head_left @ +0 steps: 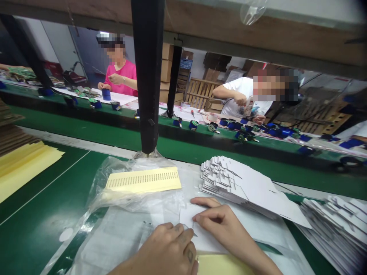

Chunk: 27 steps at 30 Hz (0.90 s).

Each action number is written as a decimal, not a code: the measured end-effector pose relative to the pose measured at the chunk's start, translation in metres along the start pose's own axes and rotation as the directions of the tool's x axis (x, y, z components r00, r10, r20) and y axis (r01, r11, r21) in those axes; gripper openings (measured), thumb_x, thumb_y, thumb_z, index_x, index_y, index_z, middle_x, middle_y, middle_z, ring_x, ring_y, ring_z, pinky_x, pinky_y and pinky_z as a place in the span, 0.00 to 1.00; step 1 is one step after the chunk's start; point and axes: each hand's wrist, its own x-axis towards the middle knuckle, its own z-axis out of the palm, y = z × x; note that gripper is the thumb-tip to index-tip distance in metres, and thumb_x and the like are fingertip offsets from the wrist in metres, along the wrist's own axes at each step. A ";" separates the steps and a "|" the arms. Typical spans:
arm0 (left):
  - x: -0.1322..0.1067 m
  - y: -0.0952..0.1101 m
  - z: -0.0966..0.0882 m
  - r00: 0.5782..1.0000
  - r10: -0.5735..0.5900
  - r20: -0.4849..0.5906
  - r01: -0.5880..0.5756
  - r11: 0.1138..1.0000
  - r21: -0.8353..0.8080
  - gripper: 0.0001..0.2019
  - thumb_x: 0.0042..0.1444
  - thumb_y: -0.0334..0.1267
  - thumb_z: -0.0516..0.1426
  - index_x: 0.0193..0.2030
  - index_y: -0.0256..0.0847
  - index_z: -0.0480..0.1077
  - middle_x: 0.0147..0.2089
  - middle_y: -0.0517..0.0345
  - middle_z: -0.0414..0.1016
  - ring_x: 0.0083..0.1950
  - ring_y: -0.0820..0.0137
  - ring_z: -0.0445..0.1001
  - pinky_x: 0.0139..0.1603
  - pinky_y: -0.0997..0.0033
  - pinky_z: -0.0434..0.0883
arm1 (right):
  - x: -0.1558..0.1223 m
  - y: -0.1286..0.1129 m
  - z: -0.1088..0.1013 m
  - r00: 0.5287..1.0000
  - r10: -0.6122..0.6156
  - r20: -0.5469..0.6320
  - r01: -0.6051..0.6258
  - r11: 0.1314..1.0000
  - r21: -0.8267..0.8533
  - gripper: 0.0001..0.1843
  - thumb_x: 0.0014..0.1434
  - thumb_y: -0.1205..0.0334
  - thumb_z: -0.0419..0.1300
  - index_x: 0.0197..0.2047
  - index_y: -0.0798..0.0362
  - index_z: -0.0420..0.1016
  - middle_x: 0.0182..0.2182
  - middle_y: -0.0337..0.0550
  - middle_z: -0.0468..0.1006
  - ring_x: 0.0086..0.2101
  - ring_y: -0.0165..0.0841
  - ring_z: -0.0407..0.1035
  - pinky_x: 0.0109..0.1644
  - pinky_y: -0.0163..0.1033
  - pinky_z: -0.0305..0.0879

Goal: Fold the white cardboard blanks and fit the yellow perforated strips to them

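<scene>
A white cardboard box blank [206,236] lies flat in front of me, with cut flaps at its far end. My right hand [219,221] is closed at that end, index finger and thumb pressed on a flap. Knuckles up, my left hand [172,248] curls over the blank's left side; its fingertips are partly hidden. Below the blank, a yellow sheet [223,265] shows at the bottom edge. Just beyond my hands, a yellow label sheet [143,180] with a row of small printed marks rests on a clear plastic bag [100,183].
Stacks of white box blanks [252,187] lie to the right. Yellow sheets [25,164] are piled at far left. A black post [147,76] rises ahead. Blue round parts with circuit boards [193,125] line the green conveyor [114,131]; two people work behind it.
</scene>
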 end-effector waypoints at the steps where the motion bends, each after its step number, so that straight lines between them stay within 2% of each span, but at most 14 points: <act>1: 0.000 0.000 0.000 1.000 0.003 0.005 -0.003 1.000 -0.002 0.07 0.54 0.36 0.64 0.29 0.38 0.72 0.42 0.58 0.82 0.33 0.66 0.77 0.26 0.64 0.69 | 0.000 0.000 0.000 1.000 0.000 -0.006 0.000 1.000 -0.003 0.13 0.55 0.53 0.61 0.28 0.45 0.87 0.56 0.48 0.78 0.60 0.48 0.65 0.62 0.49 0.58; 11: -0.002 -0.003 0.001 1.000 0.013 -0.004 -0.013 1.000 0.003 0.07 0.54 0.36 0.64 0.30 0.38 0.71 0.42 0.56 0.82 0.34 0.65 0.77 0.28 0.65 0.68 | 0.001 0.002 0.001 0.999 -0.021 -0.041 0.020 1.000 -0.013 0.13 0.55 0.57 0.60 0.28 0.46 0.86 0.53 0.48 0.79 0.57 0.46 0.68 0.57 0.45 0.64; 17: 0.000 -0.002 0.000 0.999 0.010 0.049 -0.009 1.000 -0.006 0.07 0.59 0.37 0.61 0.31 0.37 0.72 0.39 0.55 0.81 0.35 0.65 0.76 0.31 0.67 0.69 | 0.000 0.001 0.001 0.999 -0.034 -0.043 0.033 0.999 -0.024 0.13 0.56 0.57 0.60 0.30 0.46 0.87 0.53 0.48 0.79 0.57 0.47 0.68 0.57 0.46 0.65; 21: -0.002 -0.002 0.001 0.997 0.009 0.073 -0.009 1.000 -0.004 0.08 0.60 0.37 0.60 0.31 0.38 0.71 0.39 0.55 0.80 0.36 0.64 0.76 0.32 0.66 0.69 | 0.001 0.003 -0.005 0.998 -0.023 -0.054 0.027 0.997 0.068 0.12 0.55 0.53 0.63 0.29 0.47 0.87 0.50 0.49 0.82 0.55 0.48 0.71 0.58 0.49 0.64; 24: -0.004 -0.002 0.003 0.996 0.016 0.089 -0.016 1.000 0.005 0.07 0.60 0.37 0.59 0.32 0.38 0.71 0.40 0.54 0.80 0.36 0.64 0.77 0.32 0.66 0.70 | 0.002 0.006 -0.011 0.988 0.011 -0.155 0.020 0.980 0.196 0.14 0.53 0.48 0.65 0.27 0.48 0.86 0.45 0.50 0.83 0.52 0.50 0.73 0.57 0.50 0.65; 27: -0.004 -0.003 0.005 0.997 0.029 0.071 -0.031 0.999 0.014 0.06 0.60 0.35 0.58 0.33 0.37 0.71 0.39 0.54 0.80 0.35 0.64 0.77 0.30 0.67 0.69 | 0.000 0.005 -0.014 0.979 0.003 -0.206 0.028 0.989 0.144 0.18 0.53 0.42 0.66 0.26 0.48 0.85 0.46 0.51 0.82 0.53 0.51 0.71 0.58 0.52 0.64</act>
